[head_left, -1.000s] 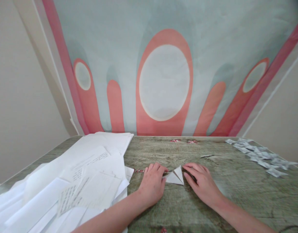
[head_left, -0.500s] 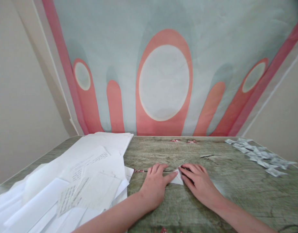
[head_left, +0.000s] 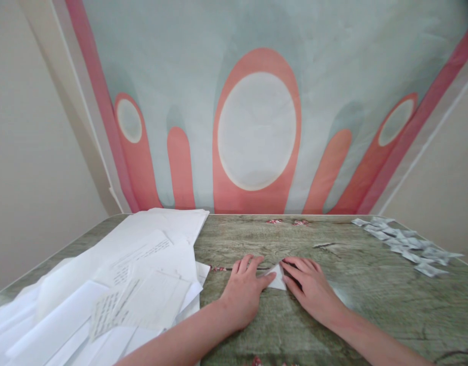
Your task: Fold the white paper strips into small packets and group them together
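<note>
A small piece of white paper (head_left: pixel 277 279), folded into a rough triangle, lies on the table between my two hands. My left hand (head_left: pixel 243 290) holds its left side, the thumb pressed on the paper and the other fingers bent over the tabletop just beyond. On the opposite side, my right hand (head_left: pixel 308 284) grips the right edge and upper tip with thumb and fingertips. Part of the paper's left and right edges is hidden under the fingers.
Loose white sheets (head_left: pixel 161 259), some printed, cover the left of the wood-grain table (head_left: pixel 234 234). Several small folded paper pieces (head_left: pixel 412 244) lie in a cluster at the far right. A patterned pink and grey-green panel (head_left: pixel 256 203) stands behind the table.
My left thumb has drawn back slightly to the left, and more of the folded paper's face shows. The right hand stays at the paper's right edge with hardly any shift.
</note>
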A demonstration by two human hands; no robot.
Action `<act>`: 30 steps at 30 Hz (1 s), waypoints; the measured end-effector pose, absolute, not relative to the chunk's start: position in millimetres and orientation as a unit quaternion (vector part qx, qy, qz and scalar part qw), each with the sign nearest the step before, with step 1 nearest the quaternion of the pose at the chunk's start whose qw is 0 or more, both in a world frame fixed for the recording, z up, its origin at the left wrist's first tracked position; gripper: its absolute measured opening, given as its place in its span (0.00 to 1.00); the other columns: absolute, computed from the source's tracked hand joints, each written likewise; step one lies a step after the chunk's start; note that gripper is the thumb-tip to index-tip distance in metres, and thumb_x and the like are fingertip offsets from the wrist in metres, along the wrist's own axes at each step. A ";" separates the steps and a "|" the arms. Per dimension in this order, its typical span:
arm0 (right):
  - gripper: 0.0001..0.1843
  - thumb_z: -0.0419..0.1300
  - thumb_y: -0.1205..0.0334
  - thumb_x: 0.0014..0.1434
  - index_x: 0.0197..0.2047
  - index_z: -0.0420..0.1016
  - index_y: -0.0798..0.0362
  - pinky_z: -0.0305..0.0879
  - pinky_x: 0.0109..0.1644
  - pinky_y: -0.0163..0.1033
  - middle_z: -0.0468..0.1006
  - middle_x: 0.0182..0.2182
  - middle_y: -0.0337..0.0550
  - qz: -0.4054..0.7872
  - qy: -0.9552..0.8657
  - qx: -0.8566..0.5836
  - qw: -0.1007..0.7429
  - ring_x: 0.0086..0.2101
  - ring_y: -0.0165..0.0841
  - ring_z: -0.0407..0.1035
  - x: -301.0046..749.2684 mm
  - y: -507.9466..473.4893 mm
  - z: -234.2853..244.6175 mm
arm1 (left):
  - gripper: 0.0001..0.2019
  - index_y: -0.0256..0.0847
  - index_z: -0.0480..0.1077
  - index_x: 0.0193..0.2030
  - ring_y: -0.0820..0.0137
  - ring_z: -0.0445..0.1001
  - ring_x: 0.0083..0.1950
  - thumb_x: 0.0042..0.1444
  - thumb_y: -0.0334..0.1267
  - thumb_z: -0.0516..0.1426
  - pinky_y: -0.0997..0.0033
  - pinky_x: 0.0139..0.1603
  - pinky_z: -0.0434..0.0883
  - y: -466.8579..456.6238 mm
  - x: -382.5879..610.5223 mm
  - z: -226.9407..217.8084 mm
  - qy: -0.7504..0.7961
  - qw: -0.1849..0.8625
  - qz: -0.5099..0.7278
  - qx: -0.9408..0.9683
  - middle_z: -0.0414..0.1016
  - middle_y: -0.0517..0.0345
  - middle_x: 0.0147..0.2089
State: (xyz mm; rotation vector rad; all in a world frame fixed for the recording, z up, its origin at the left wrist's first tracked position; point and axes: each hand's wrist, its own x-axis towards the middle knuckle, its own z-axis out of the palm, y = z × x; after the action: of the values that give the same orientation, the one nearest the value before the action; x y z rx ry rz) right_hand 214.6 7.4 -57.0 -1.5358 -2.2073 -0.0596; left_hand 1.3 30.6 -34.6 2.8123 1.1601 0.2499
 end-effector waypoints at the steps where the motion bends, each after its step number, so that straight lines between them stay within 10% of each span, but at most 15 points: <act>1: 0.16 0.51 0.61 0.61 0.51 0.70 0.49 0.57 0.50 0.49 0.72 0.47 0.47 -0.026 -0.800 -0.557 0.223 0.46 0.38 0.64 214.3 7.4 -57.1 | 0.28 0.56 0.60 0.58 0.52 0.48 0.62 0.49 0.31 0.54 0.47 0.58 0.51 31.1 1.2 -34.8 0.378 0.044 0.083 0.921 0.50 0.52 0.63; 30: 0.11 0.53 0.61 0.60 0.44 0.74 0.45 0.61 0.47 0.45 0.73 0.42 0.43 -0.003 -0.815 -0.529 0.238 0.42 0.37 0.67 216.1 6.0 -54.2 | 0.14 0.51 0.68 0.51 0.64 0.61 0.54 0.60 0.35 0.50 0.62 0.52 0.59 30.7 2.5 -25.0 0.333 0.063 0.102 0.935 0.69 0.58 0.52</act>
State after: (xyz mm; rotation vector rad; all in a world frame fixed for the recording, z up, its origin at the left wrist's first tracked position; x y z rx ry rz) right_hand 216.1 6.0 -54.2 -1.4478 -2.2320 -0.0087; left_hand 2.5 30.7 -25.0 2.8265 1.0047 0.3085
